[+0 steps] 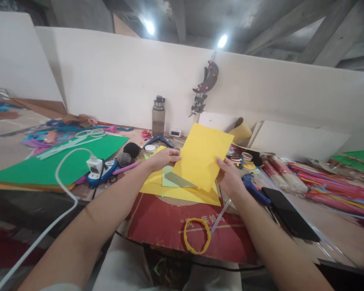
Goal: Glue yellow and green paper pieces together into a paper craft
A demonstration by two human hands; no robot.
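A yellow paper sheet point(204, 155) is held up, tilted, between my two hands. My left hand point(164, 159) pinches its left edge, and my right hand point(229, 174) grips the lower right edge with the thumb in front. Below it, a pale green sheet point(172, 180) lies on a larger yellow sheet point(182, 195). These rest on a red printed cardboard piece point(157, 226). Toward the front of the cardboard lies a yellow ring point(197, 236), beside a translucent glue stick point(221, 217). A blue glue gun point(256, 192) is just right of my right hand.
Left are green sheets point(33, 165), a power strip point(101, 173) and a white cable point(62, 198). A water bottle point(158, 117) stands at the back by the white partition point(115, 76). On the right lie a black phone point(291, 214) and colourful pipe cleaners point(336, 186).
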